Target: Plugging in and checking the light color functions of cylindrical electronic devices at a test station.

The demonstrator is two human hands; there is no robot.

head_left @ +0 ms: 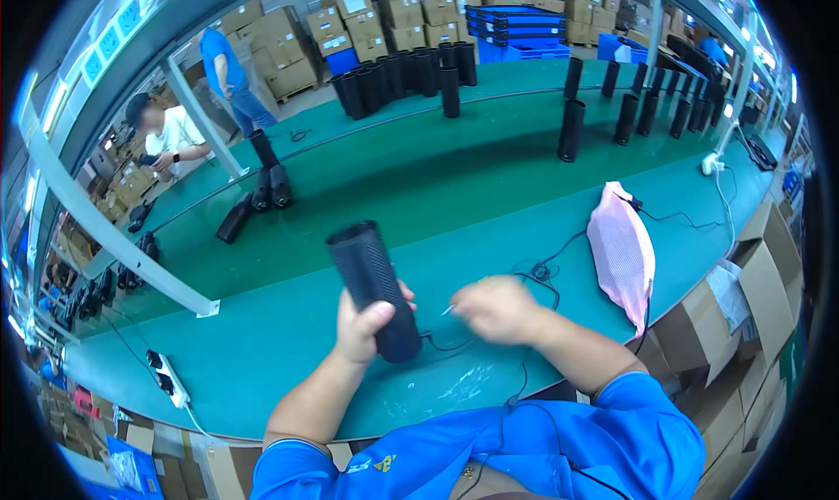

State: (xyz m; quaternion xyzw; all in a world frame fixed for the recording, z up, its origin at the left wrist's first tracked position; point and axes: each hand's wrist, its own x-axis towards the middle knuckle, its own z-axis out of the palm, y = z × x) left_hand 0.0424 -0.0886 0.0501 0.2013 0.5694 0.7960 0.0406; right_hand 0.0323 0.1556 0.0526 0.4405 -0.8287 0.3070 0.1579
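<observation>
My left hand [360,327] is wrapped round a black cylinder [371,277] with a ribbed or mesh-like side and a rimmed top. The cylinder is held tilted above the green table [306,386], its upper end leaning left and away from me. A thin black cable [450,349] shows beside its lower end and runs toward the right. To the right of the cylinder, apart from it, my right hand [498,310] is closed in a pinch. A small pale tip pokes out from its fingers; motion blur hides what it belongs to.
A pink mesh-patterned bag [620,255] lies on the right, near tangled black cable [542,273]. Several black cylinders [572,131] stand farther back; a few others [262,190] lie left. A power strip [168,379] sits front left. Metal posts [122,238] rise leftward. Another person [175,137] works beyond.
</observation>
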